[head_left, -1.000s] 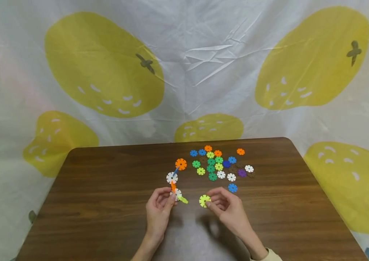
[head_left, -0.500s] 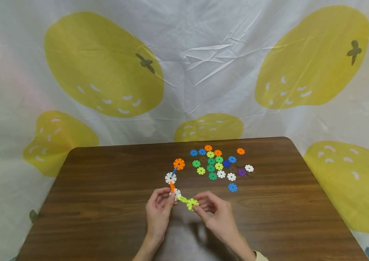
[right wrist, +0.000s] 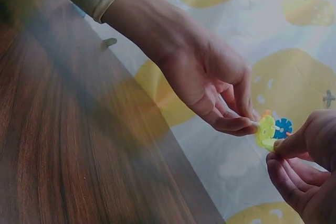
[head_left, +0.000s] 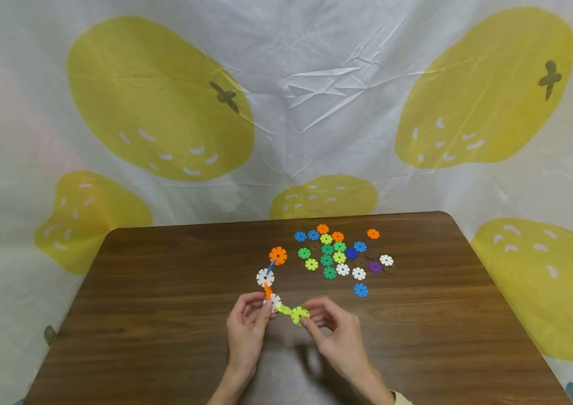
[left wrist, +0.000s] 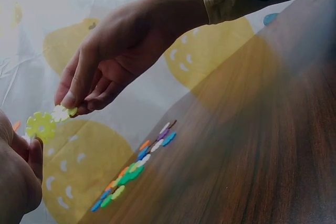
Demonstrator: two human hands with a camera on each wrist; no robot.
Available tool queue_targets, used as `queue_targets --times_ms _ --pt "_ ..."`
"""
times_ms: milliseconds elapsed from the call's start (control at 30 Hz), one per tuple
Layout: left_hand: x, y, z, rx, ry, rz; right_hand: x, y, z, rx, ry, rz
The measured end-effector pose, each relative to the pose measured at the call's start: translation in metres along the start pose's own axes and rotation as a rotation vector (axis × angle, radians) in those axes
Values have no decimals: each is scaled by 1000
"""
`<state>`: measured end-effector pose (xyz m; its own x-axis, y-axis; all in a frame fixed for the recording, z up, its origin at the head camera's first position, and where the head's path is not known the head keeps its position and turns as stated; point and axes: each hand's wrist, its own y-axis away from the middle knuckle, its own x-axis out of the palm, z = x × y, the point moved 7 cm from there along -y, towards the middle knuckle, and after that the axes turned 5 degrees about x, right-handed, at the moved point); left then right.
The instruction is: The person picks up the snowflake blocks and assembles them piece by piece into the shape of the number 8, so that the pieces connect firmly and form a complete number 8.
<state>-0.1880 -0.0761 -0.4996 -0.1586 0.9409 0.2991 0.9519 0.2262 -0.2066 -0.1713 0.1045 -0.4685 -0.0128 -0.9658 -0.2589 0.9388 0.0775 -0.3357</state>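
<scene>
In the head view a chain of slotted snowflake discs runs toward me over the table. It has an orange disc (head_left: 278, 256) at the far end, a blue disc (head_left: 271, 266) seen edge-on, a white disc (head_left: 265, 277) and a small orange disc (head_left: 268, 291). My left hand (head_left: 247, 326) pinches the second white disc (head_left: 275, 304) between thumb and fingers, covering part of it. From that one juts a yellow-green disc (left wrist: 41, 126), edge-on in the head view. My right hand (head_left: 339, 334) pinches another yellow-green disc (head_left: 299, 315), which meets it edge to edge; how deep the slots engage I cannot tell.
Loose discs in several colours lie beyond my right hand, among them a green disc (head_left: 329, 272), a purple disc (head_left: 375, 266) and a blue disc (head_left: 361, 290). The brown wooden table (head_left: 155, 315) backs onto a hanging cloth (head_left: 286, 140) with yellow fruit shapes.
My right hand has moved left, bringing its yellow-green disc against the one on the chain. The chain's far end shifted slightly left. During the last half second both hands stay almost still.
</scene>
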Motion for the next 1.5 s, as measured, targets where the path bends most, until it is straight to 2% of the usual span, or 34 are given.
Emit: queue_targets --times_ms 267,533,667,800,967,1067,1167,1300,1400,1500 --pt "3 2 -6 82 -4 10 2 1 0 1 -17 -19" --pt "7 1 -11 141 -43 8 3 4 -12 159 -155 -71" --pt "6 -5 -11 132 -50 23 8 4 -16 181 -210 -37" --pt "7 -7 -10 107 -49 52 14 3 -20 176 -315 20" --pt "13 1 -6 62 -13 99 13 4 -23 135 -432 30" --pt "18 8 -2 54 -43 159 13 5 -26 125 -462 28" --pt "23 13 1 59 -96 193 14 5 -28 131 -463 28" --pt "23 14 3 71 -128 169 14 4 -28 136 -441 50" --pt "21 12 3 80 -131 150 12 3 -29 146 -373 67" --pt "19 10 2 75 -131 146 1 -1 -33 177 -268 45"
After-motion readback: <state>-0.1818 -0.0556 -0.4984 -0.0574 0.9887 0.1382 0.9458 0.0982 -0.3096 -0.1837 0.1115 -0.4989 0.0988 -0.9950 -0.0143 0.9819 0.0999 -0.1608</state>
